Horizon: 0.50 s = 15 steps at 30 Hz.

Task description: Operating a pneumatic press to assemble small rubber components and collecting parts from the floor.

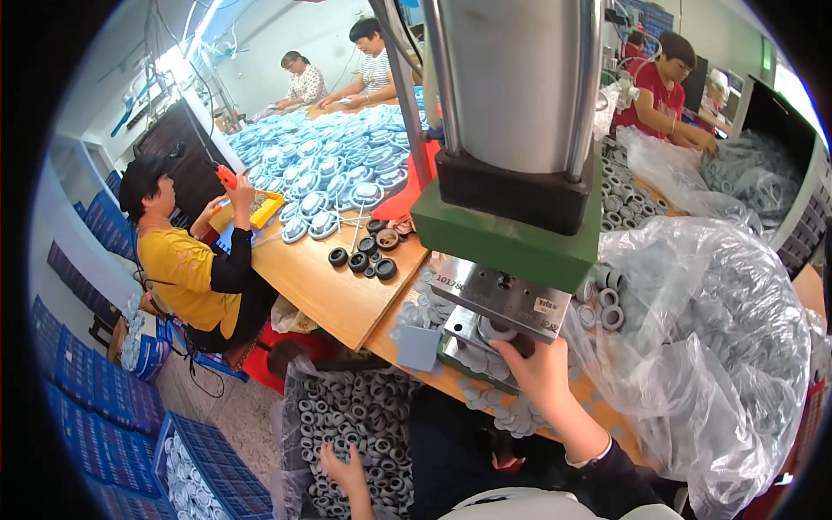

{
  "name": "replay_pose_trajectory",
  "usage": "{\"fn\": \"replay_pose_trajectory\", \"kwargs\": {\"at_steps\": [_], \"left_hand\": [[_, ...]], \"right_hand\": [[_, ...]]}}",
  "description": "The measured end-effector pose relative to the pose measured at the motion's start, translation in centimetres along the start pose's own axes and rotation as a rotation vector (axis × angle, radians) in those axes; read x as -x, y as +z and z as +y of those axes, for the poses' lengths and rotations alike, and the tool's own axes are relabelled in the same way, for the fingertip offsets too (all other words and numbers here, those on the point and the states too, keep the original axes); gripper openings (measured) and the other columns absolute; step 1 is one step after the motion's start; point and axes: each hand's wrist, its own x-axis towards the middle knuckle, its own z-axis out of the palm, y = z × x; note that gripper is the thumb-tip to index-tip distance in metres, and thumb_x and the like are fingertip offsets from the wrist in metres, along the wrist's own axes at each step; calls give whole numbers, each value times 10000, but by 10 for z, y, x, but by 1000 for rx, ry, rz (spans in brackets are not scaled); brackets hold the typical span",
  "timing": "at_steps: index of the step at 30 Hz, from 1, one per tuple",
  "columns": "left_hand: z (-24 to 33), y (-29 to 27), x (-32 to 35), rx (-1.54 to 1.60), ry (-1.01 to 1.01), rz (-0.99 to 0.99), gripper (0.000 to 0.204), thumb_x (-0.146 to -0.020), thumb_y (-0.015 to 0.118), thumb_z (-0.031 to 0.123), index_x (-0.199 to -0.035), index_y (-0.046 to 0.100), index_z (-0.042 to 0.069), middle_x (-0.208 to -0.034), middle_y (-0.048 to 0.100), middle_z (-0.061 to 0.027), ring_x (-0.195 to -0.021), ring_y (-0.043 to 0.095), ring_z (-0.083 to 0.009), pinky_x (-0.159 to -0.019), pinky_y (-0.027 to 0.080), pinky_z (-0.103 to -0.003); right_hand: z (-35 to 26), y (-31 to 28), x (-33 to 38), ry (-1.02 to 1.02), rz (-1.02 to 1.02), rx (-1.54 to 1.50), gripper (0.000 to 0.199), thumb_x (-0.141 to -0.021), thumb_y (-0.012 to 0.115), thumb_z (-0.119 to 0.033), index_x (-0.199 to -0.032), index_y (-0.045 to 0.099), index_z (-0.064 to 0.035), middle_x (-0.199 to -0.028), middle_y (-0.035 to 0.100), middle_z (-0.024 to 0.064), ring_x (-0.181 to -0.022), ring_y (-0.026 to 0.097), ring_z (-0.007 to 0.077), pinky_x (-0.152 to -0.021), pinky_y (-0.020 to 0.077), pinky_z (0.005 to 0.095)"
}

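Head view — A: Your right hand [539, 368] pinches a small grey rubber ring [497, 331] at the grey metal press die [498, 305]; light, pliable, best nipped by its rim.
B: Your left hand [347, 471], fingers spread, digs into the bin of grey rings [347, 416].

Press [511, 173] between bin [347, 416] and bag [711, 347]

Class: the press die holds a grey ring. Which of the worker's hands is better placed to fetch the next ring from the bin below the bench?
Left. The left hand already rests among the grey rings in the bin, while the right hand is up at the press die, so it would probably have to travel farther.
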Motion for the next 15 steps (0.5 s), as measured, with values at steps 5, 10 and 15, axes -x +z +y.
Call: {"fn": "replay_pose_trajectory", "kwargs": {"at_steps": [5,10,15], "left_hand": [[125,18,-22,362,694,29,359,-774,637,106,-1095,544,-27,-1191,524,-194,-1146,457,-361,-967,347,-441],[245,57,-42,196,1058,-2,266,-853,546,161,-1088,578,38,-1210,547,-126,-1191,446,-341,-950,356,-470],[249,90,-60,158,949,-246,209,-871,523,173,-973,648,39,-1082,634,-97,-1145,506,-330,-932,369,-465]], "right_hand": [[-13,-6,-18,-14,-103,-92,209,-690,730,-131,-826,646,4,-708,646,147,-646,624,331,-594,499,359],[6,-17,9,44,-197,-9,404,-741,700,-155,-1080,540,-4,-979,596,195,-880,568,394,-763,477,386],[97,-74,-5,-43,341,520,383,-746,655,-70,-1105,529,-21,-1009,597,137,-950,552,294,-816,435,391]]}}
